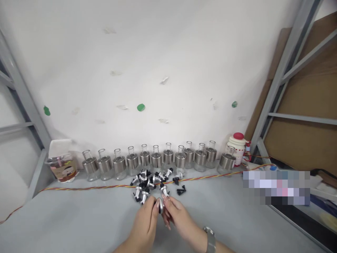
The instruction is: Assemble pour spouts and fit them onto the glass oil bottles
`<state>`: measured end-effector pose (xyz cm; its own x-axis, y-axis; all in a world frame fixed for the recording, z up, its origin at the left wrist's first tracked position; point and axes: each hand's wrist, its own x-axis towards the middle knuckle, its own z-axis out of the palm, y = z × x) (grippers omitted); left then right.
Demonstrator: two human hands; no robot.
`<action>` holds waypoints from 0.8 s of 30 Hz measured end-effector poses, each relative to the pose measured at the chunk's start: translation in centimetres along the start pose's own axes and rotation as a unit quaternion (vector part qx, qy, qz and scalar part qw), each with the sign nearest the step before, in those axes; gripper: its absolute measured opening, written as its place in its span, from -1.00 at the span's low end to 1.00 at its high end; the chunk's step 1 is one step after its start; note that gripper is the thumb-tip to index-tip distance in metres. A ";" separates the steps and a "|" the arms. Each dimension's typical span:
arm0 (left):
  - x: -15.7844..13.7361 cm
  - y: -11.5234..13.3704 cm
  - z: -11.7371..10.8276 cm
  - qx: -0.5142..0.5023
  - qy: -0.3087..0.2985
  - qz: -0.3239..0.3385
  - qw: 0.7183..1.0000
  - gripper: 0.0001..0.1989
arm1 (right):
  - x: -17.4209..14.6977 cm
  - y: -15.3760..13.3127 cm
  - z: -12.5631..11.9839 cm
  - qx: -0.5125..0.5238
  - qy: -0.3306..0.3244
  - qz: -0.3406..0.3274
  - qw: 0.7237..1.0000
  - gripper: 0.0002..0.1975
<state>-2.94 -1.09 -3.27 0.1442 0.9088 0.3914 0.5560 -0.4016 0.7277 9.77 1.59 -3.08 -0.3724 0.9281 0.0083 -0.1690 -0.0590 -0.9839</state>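
Observation:
My left hand (145, 217) is closed around a bottle pour spout (161, 206), whose silver rim and dark underside show between my hands. On its other side, the thumb and fingers of my right hand (179, 215) pinch the same spout; part of it is hidden by the fingers. Just beyond my fingertips lies another silver-and-black pour spout (164, 189). A loose heap of pour spouts (150, 183) spreads behind my left hand. Two small black pieces (181, 190) lie to the right of the heap.
Glass bottles with steel bands (132, 161) stand in a row along the wall. A cup (62, 171) stands at the left, a white flask with red lid (236, 149) at the right. A twisted red-yellow wire (105, 187) crosses the table. A grey metal frame (273, 77) rises at the right.

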 end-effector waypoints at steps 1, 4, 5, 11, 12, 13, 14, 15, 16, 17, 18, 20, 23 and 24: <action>-0.1 0.2 0.0 -0.029 0.006 -0.009 1.000 -0.73 | -0.4 -0.3 0.1 -0.022 0.013 -0.017 1.000 -0.50; -0.3 1.0 0.0 -0.105 0.015 -0.032 0.994 -0.69 | -1.6 -1.5 0.3 -0.080 0.018 -0.058 0.995 -0.56; -0.3 1.2 0.0 -0.121 0.019 -0.039 0.992 -0.69 | -1.8 -1.8 0.2 -0.095 0.012 -0.071 0.993 -0.58; -0.3 0.4 0.2 -0.121 0.052 -0.039 0.991 -0.68 | -1.2 -1.8 -0.4 -0.093 -0.035 -0.069 0.993 -0.59; -0.3 0.2 0.2 -0.108 0.052 -0.033 0.992 -0.70 | -1.0 -1.6 -0.4 -0.056 -0.057 -0.045 0.996 -0.58; -0.3 -0.1 0.1 -0.095 0.050 -0.027 0.994 -0.71 | -0.8 -1.6 -0.5 -0.010 -0.088 -0.016 0.996 -0.57; -0.2 -0.2 -0.1 -0.083 0.052 -0.021 0.995 -0.71 | -0.8 -1.6 -0.5 0.038 -0.123 0.014 0.992 -0.56; -0.2 -0.3 -0.3 -0.074 0.052 -0.015 0.996 -0.71 | -0.8 -1.7 -0.6 0.079 -0.163 0.042 0.982 -0.56; -0.1 -0.3 -0.5 -0.069 0.053 -0.010 0.996 -0.71 | -0.9 -2.0 -0.6 0.108 -0.202 0.065 0.971 -0.56; -0.1 -0.2 -0.6 -0.066 0.052 -0.008 0.996 -0.70 | -1.1 -2.3 -0.7 0.125 -0.233 0.082 0.961 -0.58; -0.1 -0.1 -0.8 -0.066 0.047 -0.006 0.997 -0.69 | -1.3 -2.6 -0.8 0.134 -0.257 0.095 0.952 -0.60; -0.1 0.3 -0.9 -0.067 0.027 0.000 0.997 -0.67 | -1.5 -3.0 -1.1 0.140 -0.290 0.118 0.939 -0.66; 0.0 0.5 -0.8 -0.049 -0.009 0.004 0.999 -0.66 | -1.4 -2.9 -1.6 0.137 -0.293 0.134 0.937 -0.75; 0.1 0.5 -0.7 -0.036 -0.018 0.001 0.999 -0.66 | -1.3 -2.8 -1.7 0.130 -0.285 0.136 0.940 -0.76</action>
<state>-3.23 -1.26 -2.48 0.1760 0.9106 0.3739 0.4959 -0.4102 0.7654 12.31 1.18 -0.65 -0.8503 0.5218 -0.0692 -0.1864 -0.4214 -0.8875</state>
